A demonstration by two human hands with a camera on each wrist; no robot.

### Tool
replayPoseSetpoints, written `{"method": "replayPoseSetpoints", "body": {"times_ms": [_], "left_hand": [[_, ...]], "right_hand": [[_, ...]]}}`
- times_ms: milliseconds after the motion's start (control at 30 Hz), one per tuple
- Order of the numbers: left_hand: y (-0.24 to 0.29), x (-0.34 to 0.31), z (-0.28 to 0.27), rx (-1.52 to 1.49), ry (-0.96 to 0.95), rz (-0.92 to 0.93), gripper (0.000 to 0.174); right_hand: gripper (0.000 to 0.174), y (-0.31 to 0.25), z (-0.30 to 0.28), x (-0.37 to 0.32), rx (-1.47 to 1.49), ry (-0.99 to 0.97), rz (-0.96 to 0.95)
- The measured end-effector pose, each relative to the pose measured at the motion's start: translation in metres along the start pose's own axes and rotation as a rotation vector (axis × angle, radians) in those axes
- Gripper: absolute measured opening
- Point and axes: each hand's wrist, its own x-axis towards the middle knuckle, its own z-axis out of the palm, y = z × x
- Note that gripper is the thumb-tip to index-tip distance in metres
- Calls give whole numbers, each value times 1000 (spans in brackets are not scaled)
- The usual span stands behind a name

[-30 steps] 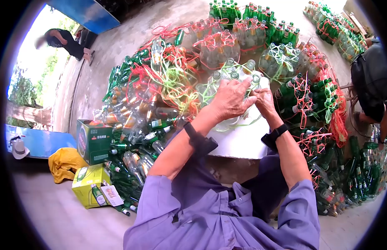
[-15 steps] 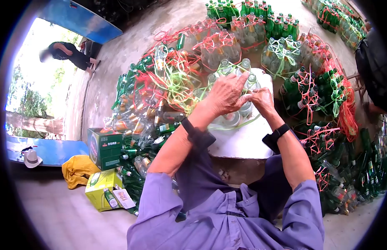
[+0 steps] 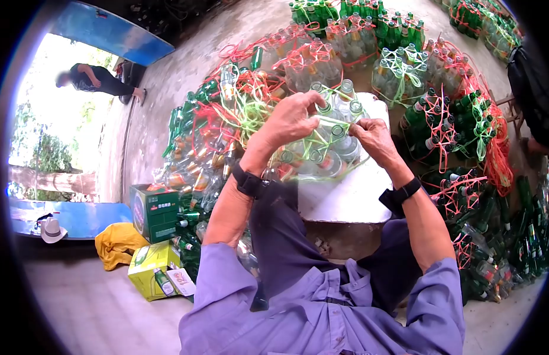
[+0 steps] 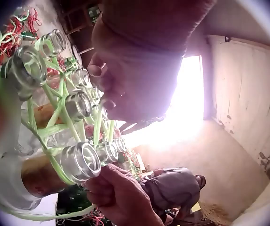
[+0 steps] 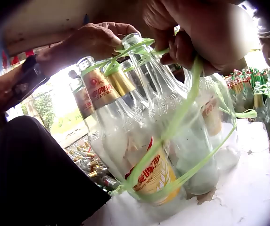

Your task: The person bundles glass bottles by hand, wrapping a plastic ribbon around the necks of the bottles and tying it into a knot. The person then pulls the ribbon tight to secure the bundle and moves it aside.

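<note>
A cluster of clear glass bottles (image 3: 348,148) stands upright on a white block (image 3: 345,204), with green plastic strap (image 5: 175,125) laced around the necks and looped around the bodies. My left hand (image 3: 288,121) is at the bottle tops on the left, fingers bent, thumb and fingertips at the strap beside a neck. From the right, my right hand (image 3: 376,141) pinches strap close to a bottle mouth. A length of strap stretches between both hands. In the right wrist view, strap runs down from the right hand (image 5: 196,40) across bottles with red-and-gold labels.
Strapped bundles of green bottles (image 3: 404,35) and clear bottles (image 3: 313,68) stand beyond the block. Loose bottles (image 3: 191,171) and tangled strap (image 3: 251,112) lie left; red strap (image 3: 497,154) hangs right. Boxes (image 3: 155,210) stand left. A person (image 3: 103,83) is near the doorway.
My left hand has moved left, away from the right hand, and strap now stretches between them. The right hand stays near the same bottle mouth. The head view has shifted slightly.
</note>
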Motion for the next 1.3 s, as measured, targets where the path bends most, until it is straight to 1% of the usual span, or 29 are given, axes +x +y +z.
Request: {"method": "replayPoseSetpoints", "body": {"times_ms": [33,67,100,167,200,300,367,433,500,567,633,700,833,900,933,1000,1100,1133,1167,1233,1267,1300], "left_hand": [[-3,-2,-2,-29,15,-6,33],[-5,-2,0,17,68,17,20],[-7,0,2,17,69,15,20],[-9,7,7,162,188,127,12],[-5,10,9,162,233,124,6],[-13,20,16,162,256,161,4],[-17,21,17,159,276,162,4],[-21,23,19,155,292,162,4],[-27,26,19,212,298,184,6],[-32,29,22,224,307,186,6],[-34,33,26,234,315,190,7],[-34,35,29,270,356,168,7],[-28,31,30,310,327,109,7],[-24,28,33,434,331,26,10],[-28,27,33,435,333,26,10],[-38,24,32,270,339,67,14],[-38,12,29,241,358,111,15],[-35,8,27,236,331,101,20],[-30,4,29,237,338,103,20],[-9,-10,32,172,395,18,30],[-7,-18,36,177,344,4,50],[1,-27,40,180,348,5,50]], "right_hand": [[30,0,3,-1,2,-4,0],[28,-1,5,-2,39,21,-16],[26,-1,7,-3,76,46,-32],[26,-2,10,-5,41,65,-48],[26,-1,11,-6,3,90,-69],[25,-3,11,-8,-56,113,-95],[25,-3,9,-7,-46,75,-49],[24,-5,9,-7,-35,75,-49],[24,-8,8,-7,-24,74,-49],[23,-10,8,-7,-68,71,7],[23,-9,9,-7,-71,85,-4],[23,-8,10,-8,-74,100,-17],[26,-6,13,-9,-128,125,-22],[27,-6,13,-12,-139,125,-14],[28,-8,13,-15,-201,126,-59],[30,-5,12,-18,-305,124,-135],[31,3,3,-23,-348,116,-154],[32,1,0,-26,-325,95,-163],[32,-3,-1,-28,-328,96,-169],[34,-10,-2,-34,-299,93,-183],[34,-10,-2,-36,-299,93,-188],[35,-7,-1,-37,-306,99,-199]]}}
